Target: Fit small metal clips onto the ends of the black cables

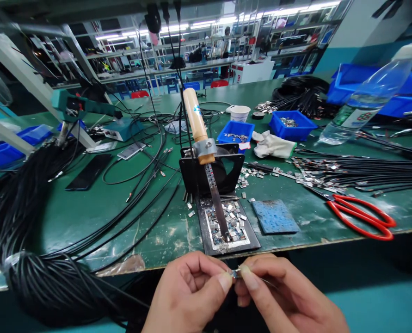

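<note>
My left hand [188,291] and my right hand [278,296] meet below the table's front edge, both pinched on a tiny metal connector part [236,274] held between thumbs and forefingers. A thin wire seems to run from it under the right fingers. Just beyond them a soldering iron [206,162] with a wooden handle leans in a black stand [192,173], its tip resting on a black tray [206,240] strewn with several small metal shells.
A thick coil of black cable [28,240] fills the left. Red-handled scissors [361,215] lie at the right, by a bundle of cables with metal ends [347,169]. A blue pad [275,216], blue bins [291,125], a white cloth [273,145], a water bottle [368,99] stand behind.
</note>
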A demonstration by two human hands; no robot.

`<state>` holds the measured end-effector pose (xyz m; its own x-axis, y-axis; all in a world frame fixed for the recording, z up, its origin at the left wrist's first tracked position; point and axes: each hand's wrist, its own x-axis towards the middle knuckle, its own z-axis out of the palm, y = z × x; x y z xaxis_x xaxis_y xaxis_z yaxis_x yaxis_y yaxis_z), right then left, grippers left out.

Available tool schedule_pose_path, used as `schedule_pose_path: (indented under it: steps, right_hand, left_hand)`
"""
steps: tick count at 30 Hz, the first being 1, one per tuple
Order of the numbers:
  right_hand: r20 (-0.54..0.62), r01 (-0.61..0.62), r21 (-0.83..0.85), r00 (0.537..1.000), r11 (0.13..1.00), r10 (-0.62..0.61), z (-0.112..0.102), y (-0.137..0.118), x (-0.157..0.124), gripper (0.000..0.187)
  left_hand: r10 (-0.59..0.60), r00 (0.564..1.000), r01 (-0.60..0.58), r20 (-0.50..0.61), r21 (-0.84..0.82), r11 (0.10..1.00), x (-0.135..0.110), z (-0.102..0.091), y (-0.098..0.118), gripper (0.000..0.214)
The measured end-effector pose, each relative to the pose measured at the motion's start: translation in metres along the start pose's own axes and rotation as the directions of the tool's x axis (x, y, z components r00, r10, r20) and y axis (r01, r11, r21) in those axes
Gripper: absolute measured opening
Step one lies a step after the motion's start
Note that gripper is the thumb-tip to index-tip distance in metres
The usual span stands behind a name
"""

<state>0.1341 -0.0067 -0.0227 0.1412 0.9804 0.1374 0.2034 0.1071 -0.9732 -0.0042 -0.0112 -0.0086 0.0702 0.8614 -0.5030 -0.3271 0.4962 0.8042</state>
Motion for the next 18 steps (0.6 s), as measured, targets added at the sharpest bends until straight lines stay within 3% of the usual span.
schedule_pose_path:
  steps: [7, 9, 13, 18]
  right_hand:
    - [0.004, -0.048, 0.036, 0.999, 0.998, 0.048, -0.008, 0.008, -0.004, 0.066]
    - [0.108, -0.114, 0.049, 0.988, 0.992, 0.108, -0.014, 0.017, -0.008, 0.057]
    - [0.410, -0.241, 0.002, 0.885, 0.971, 0.219, -0.025, 0.033, -0.014, 0.029]
    - [0.385, -0.223, 0.015, 0.901, 0.975, 0.200, -0.028, 0.040, -0.020, 0.020]
  left_hand:
    - [-0.034, 0.996, 0.030, 0.078, 0.045, 0.999, -0.001, -0.001, 0.004, 0.048]
    - [-0.022, 0.995, 0.017, 0.094, 0.056, 0.998, 0.000, -0.002, 0.004, 0.046]
    - [-0.023, 0.996, 0.018, 0.090, 0.061, 0.998, 0.000, -0.002, 0.001, 0.045]
    - [-0.008, 0.998, 0.003, 0.063, 0.078, 0.997, -0.001, 0.002, 0.004, 0.050]
